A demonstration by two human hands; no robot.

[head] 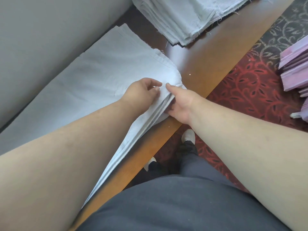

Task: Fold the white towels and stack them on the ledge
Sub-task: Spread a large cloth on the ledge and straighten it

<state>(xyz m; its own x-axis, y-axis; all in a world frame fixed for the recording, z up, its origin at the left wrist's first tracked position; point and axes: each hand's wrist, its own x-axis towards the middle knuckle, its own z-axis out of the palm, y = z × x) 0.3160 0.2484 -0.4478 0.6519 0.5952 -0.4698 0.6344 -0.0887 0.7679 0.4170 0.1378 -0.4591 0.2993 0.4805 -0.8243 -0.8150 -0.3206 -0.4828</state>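
Observation:
A stack of flat white towels (100, 72) lies along the wooden ledge (206, 64), its near corner hanging over the front edge. My left hand (141, 93) rests on top of that corner, fingers curled against the cloth. My right hand (180, 104) grips the edge of the layers from the side, thumb on top and fingers tucked between the folds. A second pile of folded white towels (183, 19) sits farther back on the ledge.
A grey wall (50, 30) runs along the left behind the ledge. Red patterned carpet (250, 90) covers the floor at right, with a pile of purple cloths (295, 69) on it. My feet (188, 135) stand below the ledge edge.

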